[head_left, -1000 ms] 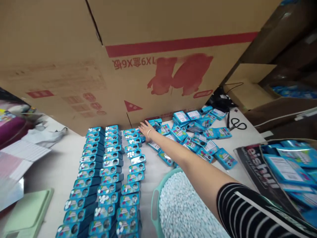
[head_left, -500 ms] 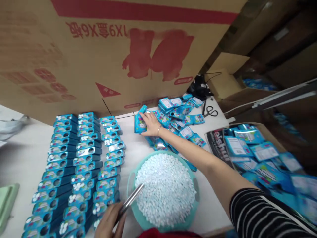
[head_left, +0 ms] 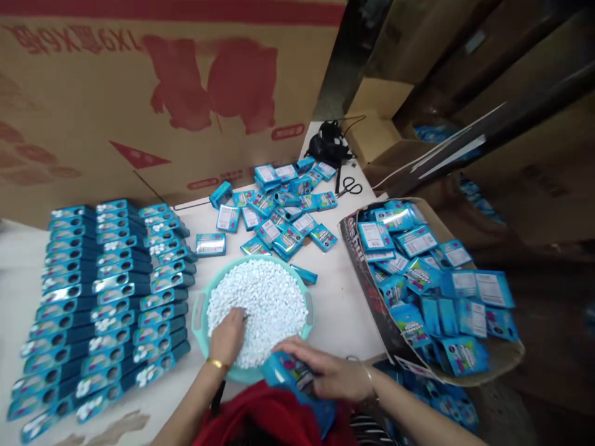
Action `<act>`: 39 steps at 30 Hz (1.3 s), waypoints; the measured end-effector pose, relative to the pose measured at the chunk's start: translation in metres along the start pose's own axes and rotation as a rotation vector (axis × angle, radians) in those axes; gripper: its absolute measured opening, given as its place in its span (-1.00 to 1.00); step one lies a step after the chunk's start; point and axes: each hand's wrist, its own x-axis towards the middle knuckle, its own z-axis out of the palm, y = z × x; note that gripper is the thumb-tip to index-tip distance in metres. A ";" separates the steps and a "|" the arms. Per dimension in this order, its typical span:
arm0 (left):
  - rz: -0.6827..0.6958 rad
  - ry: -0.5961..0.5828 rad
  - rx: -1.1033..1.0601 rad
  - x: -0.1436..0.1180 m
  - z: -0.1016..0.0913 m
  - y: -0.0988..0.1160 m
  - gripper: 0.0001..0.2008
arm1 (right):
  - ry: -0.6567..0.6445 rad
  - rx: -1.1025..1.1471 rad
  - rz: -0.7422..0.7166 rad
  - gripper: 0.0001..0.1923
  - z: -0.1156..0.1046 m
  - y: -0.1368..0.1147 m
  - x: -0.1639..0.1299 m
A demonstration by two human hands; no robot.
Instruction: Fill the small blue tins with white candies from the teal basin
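Note:
A round turquoise basin full of small white candies stands in front of me. Down among the candies at the left, my left hand is closed, and a dark bit of the metal tool shows by its fingers; most of that tool is hidden. My right hand grips a blue candy box at the basin's near edge, tilted above the red cloth on my lap. Rows of upright blue boxes with round holes on top stand to the left, some with white candies on them.
Loose blue boxes lie scattered behind the basin. A carton heaped with more boxes stands at the right. Black scissors and a black bag lie at the far corner. A large cardboard carton walls off the back.
My right hand has come back from the scattered pile with a blue box to the basin's near edge. My left hand has moved into the candies. The view has shifted right.

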 end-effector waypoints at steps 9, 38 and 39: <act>0.092 0.141 -0.212 0.000 0.023 -0.001 -0.74 | 0.474 0.616 0.100 -0.04 0.005 0.007 -0.034; 0.412 -0.012 0.197 -0.039 -0.147 0.077 -0.72 | 0.756 -1.014 -0.167 -0.52 -0.017 0.041 0.023; 0.404 -0.013 0.239 -0.040 -0.152 0.083 -0.74 | 0.752 -1.014 -0.164 -0.52 -0.017 0.041 0.023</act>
